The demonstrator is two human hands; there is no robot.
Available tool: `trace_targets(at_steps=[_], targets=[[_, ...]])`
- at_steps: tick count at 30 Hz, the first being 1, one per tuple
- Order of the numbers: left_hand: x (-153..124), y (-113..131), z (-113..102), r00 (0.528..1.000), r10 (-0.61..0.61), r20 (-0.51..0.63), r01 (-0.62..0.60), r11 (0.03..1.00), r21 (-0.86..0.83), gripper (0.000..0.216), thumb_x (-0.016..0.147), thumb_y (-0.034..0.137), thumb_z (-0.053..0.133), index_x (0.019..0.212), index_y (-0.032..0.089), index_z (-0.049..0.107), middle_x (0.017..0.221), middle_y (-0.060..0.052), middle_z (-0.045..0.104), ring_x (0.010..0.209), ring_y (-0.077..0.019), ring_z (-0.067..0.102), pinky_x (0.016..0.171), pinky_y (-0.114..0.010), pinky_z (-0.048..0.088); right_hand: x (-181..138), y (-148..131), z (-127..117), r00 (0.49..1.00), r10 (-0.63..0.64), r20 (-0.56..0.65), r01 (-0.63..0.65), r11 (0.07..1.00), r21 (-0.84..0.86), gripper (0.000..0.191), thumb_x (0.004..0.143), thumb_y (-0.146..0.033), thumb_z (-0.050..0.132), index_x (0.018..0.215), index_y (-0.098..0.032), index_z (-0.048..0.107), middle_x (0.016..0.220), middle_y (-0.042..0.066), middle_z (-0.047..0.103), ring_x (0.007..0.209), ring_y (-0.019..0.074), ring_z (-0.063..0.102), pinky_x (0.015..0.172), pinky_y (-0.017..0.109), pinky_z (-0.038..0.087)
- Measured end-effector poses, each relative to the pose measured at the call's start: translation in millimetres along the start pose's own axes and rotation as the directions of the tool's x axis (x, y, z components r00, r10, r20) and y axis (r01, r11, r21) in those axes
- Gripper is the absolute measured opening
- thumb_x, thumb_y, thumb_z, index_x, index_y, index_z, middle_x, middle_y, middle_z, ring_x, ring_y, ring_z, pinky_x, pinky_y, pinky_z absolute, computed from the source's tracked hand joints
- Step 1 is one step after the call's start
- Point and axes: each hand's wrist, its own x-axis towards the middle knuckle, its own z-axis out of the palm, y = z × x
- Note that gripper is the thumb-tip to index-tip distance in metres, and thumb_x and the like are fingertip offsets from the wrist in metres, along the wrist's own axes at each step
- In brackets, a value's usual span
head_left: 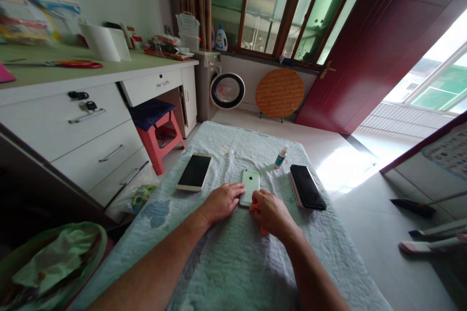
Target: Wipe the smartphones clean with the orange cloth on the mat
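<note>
A silver phone [251,183] lies face down in the middle of a pale green towel [233,257] spread over a table. My left hand [222,201] rests flat on the towel, fingers touching the phone's left edge. My right hand [270,211] is curled at the phone's lower right corner, closed on a small orange thing [263,230] that is mostly hidden. A gold-rimmed phone [194,171] lies screen up to the left. A black phone [307,186] lies to the right. A small dropper bottle [281,156] stands behind the silver phone.
A white desk with drawers [91,121] runs along the left, a red stool [157,131] under it. A green bin with a bag [51,262] sits at lower left. A washing machine [222,88] and round wooden board [279,93] stand at the far wall. A red door [379,43] is open.
</note>
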Motion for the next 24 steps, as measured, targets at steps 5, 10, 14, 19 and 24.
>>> trace_targets(at_steps=[5,10,14,19,24], targets=[[0,2,-1,1.000,-0.024,0.009,0.024,0.999,-0.026,0.048,0.082,0.010,0.050,0.127,0.024,0.060,0.143,-0.004,0.050,0.131,-0.0189,0.047,0.114,-0.036,0.028,5,-8,9,0.999,-0.035,-0.037,0.034,0.999,-0.018,0.007,0.083,-0.020,0.050,0.086,-0.021,0.057,0.085,0.001,0.062,0.069,0.0123,0.054,0.058,0.027,0.024],[1,0,1,1.000,-0.014,-0.017,0.012,0.997,-0.075,0.050,0.080,0.010,0.050,0.128,0.023,0.059,0.140,-0.004,0.054,0.128,-0.0204,0.050,0.113,-0.036,0.031,11,-22,14,0.994,-0.088,-0.071,0.088,0.996,-0.005,0.012,0.085,-0.021,0.049,0.093,-0.022,0.058,0.090,0.001,0.063,0.072,0.0127,0.057,0.058,0.027,0.025],[1,0,1,0.998,-0.028,-0.051,0.024,0.995,-0.094,0.052,0.080,0.012,0.051,0.131,0.019,0.056,0.136,-0.005,0.057,0.123,-0.0201,0.054,0.110,-0.033,0.036,14,-28,15,0.993,-0.091,-0.079,0.091,0.996,0.007,0.014,0.084,-0.020,0.050,0.095,-0.022,0.058,0.094,0.001,0.064,0.077,0.0135,0.058,0.060,0.027,0.027],[0,3,-2,1.000,-0.007,-0.013,0.006,0.998,-0.069,0.049,0.080,0.010,0.051,0.127,0.023,0.059,0.139,-0.004,0.055,0.127,-0.0186,0.051,0.112,-0.034,0.032,11,-26,10,0.998,-0.059,-0.039,0.060,0.998,0.024,0.013,0.087,-0.022,0.050,0.097,-0.021,0.059,0.094,0.002,0.064,0.077,0.0136,0.058,0.061,0.026,0.027],[0,1,-2,1.000,-0.010,0.024,0.011,0.999,-0.031,0.050,0.081,0.008,0.051,0.127,0.024,0.059,0.143,-0.004,0.050,0.132,-0.0195,0.047,0.115,-0.039,0.028,6,-15,7,0.999,-0.022,-0.026,0.023,1.000,0.007,0.007,0.086,-0.020,0.051,0.088,-0.020,0.058,0.088,0.002,0.063,0.072,0.0120,0.056,0.059,0.026,0.024]])
